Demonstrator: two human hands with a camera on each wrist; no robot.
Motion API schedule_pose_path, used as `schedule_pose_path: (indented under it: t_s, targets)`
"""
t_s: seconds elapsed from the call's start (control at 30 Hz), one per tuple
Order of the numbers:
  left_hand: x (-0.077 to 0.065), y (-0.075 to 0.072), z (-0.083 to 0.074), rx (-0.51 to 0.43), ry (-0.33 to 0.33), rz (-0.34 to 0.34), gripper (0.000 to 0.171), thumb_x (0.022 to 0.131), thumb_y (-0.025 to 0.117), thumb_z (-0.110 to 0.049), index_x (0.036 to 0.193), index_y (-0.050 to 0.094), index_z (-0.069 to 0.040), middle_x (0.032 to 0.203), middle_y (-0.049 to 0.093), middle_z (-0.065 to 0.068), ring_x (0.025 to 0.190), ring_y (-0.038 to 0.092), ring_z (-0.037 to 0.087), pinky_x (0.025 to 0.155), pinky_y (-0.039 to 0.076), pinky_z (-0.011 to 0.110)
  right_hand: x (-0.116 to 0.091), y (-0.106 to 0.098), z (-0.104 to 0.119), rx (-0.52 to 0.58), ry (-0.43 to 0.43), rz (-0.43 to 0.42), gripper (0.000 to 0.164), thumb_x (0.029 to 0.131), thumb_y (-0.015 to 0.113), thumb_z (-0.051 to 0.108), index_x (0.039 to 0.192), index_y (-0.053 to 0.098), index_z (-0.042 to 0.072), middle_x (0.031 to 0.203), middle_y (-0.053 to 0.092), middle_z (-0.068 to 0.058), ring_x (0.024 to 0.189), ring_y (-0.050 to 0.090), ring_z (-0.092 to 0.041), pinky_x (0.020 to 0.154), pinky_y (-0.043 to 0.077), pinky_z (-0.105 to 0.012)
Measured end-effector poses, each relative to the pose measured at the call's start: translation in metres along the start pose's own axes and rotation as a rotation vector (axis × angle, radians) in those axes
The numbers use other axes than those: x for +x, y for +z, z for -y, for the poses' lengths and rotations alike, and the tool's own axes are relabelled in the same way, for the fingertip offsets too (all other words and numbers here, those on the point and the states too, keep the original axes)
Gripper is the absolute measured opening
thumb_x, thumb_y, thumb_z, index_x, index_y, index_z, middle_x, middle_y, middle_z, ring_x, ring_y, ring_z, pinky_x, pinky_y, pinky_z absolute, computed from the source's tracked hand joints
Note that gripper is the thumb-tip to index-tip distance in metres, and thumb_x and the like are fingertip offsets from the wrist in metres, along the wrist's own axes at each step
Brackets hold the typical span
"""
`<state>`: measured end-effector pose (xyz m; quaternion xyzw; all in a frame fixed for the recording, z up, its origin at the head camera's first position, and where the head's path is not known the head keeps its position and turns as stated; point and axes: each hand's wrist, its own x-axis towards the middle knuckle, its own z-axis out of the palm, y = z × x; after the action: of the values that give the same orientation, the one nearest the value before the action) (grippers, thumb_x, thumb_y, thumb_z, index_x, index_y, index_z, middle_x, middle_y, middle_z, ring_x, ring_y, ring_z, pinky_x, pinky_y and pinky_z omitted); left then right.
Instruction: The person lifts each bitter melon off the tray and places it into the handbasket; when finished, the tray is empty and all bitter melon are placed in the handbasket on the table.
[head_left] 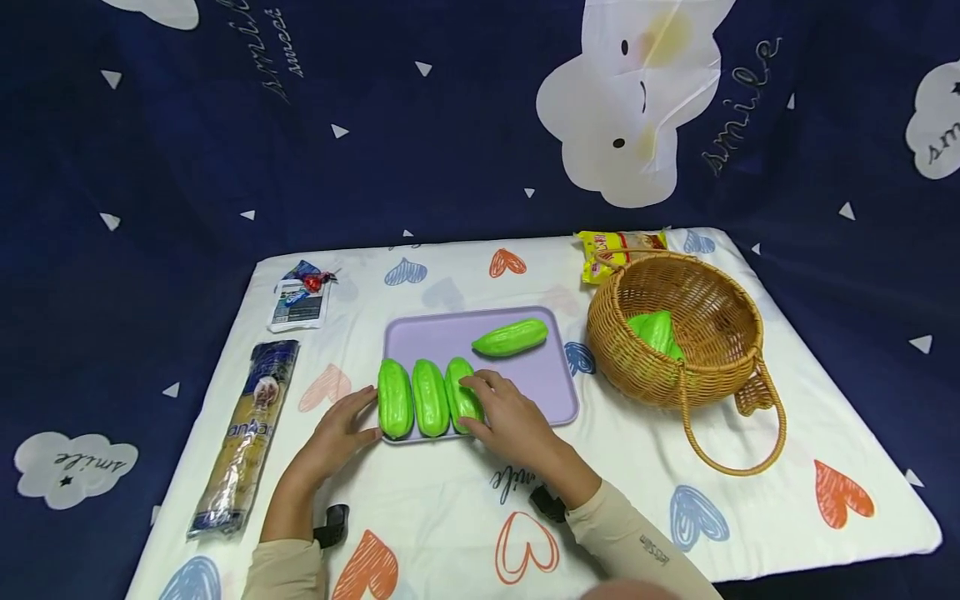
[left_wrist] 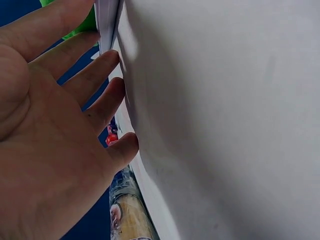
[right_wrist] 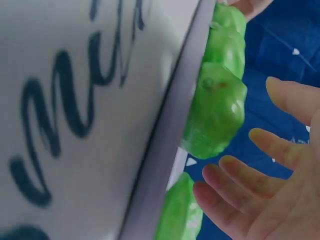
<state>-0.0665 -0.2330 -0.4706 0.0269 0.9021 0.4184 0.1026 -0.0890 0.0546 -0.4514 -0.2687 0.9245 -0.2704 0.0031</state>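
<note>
On a lavender tray (head_left: 525, 392) lie three glossy green, ridged, cucumber-like vegetables side by side: a left one (head_left: 395, 398), a middle one (head_left: 431, 397) and a right one (head_left: 459, 379). Another green vegetable (head_left: 512, 337) lies slantwise at the tray's upper right. My left hand (head_left: 339, 433) is at the tray's left edge beside the leftmost vegetable, its fingers extended and holding nothing. My right hand (head_left: 513, 417) hovers at the rightmost vegetable of the row. The right wrist view shows its fingers (right_wrist: 270, 145) spread, with a gap to that vegetable (right_wrist: 217, 110).
Right of the tray stands a wicker basket (head_left: 637, 375) with green vegetables (head_left: 656, 333) inside, its handle hanging toward the front. Behind it lies a yellow snack packet (head_left: 600, 243). At left are a long noodle-like pack (head_left: 243, 442) and small packets (head_left: 300, 304).
</note>
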Motion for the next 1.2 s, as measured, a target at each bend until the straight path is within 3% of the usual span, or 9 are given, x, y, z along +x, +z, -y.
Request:
schedule_pose_path:
  t_s: [0.2, 0.53, 0.7, 0.93, 1.2]
  targets:
    - [0.002, 0.003, -0.001, 0.001, 0.012, -0.004, 0.066, 0.084, 0.066, 0.001, 0.144, 0.040, 0.006, 0.151, 0.033, 0.026, 0.141, 0.024, 0.047, 0.115, 0.015, 0.062, 0.001, 0.006, -0.004, 0.006, 0.015, 0.015, 0.054, 0.090, 0.068, 0.037, 0.136, 0.052, 0.014, 0.141, 0.047, -0.013, 0.122, 0.055, -0.031, 0.089, 0.054, -0.047]
    - [0.003, 0.009, -0.003, -0.019, -0.034, 0.021, 0.067, 0.086, 0.067, -0.002, 0.146, 0.038, 0.003, 0.153, 0.031, 0.024, 0.142, 0.021, 0.046, 0.116, 0.013, 0.061, 0.001, 0.009, -0.010, 0.022, 0.022, 0.002, 0.051, 0.090, 0.070, 0.025, 0.135, 0.052, 0.011, 0.137, 0.049, -0.014, 0.114, 0.060, -0.029, 0.091, 0.053, -0.042]
    - [0.002, 0.009, -0.002, -0.010, -0.011, 0.016, 0.065, 0.086, 0.067, -0.003, 0.145, 0.040, 0.003, 0.152, 0.032, 0.025, 0.141, 0.022, 0.047, 0.115, 0.014, 0.062, -0.001, 0.006, -0.010, 0.037, 0.021, -0.018, 0.050, 0.089, 0.069, 0.023, 0.134, 0.053, 0.010, 0.136, 0.050, -0.014, 0.110, 0.061, -0.029, 0.088, 0.055, -0.042]
    - [-0.001, 0.004, 0.000, 0.012, 0.018, 0.010, 0.065, 0.086, 0.068, -0.004, 0.144, 0.040, 0.004, 0.152, 0.033, 0.026, 0.140, 0.023, 0.048, 0.114, 0.015, 0.064, -0.001, -0.017, -0.008, 0.065, 0.030, -0.081, 0.049, 0.089, 0.069, 0.019, 0.134, 0.053, 0.011, 0.138, 0.049, -0.014, 0.113, 0.060, -0.033, 0.092, 0.053, -0.046]
    - [0.000, 0.000, 0.001, 0.011, 0.021, -0.008, 0.065, 0.085, 0.067, -0.002, 0.144, 0.040, 0.005, 0.151, 0.033, 0.026, 0.140, 0.023, 0.048, 0.114, 0.015, 0.063, -0.009, -0.069, -0.012, 0.057, 0.053, -0.235, 0.051, 0.086, 0.070, 0.018, 0.134, 0.054, 0.012, 0.138, 0.050, -0.012, 0.111, 0.060, -0.031, 0.088, 0.055, -0.047]
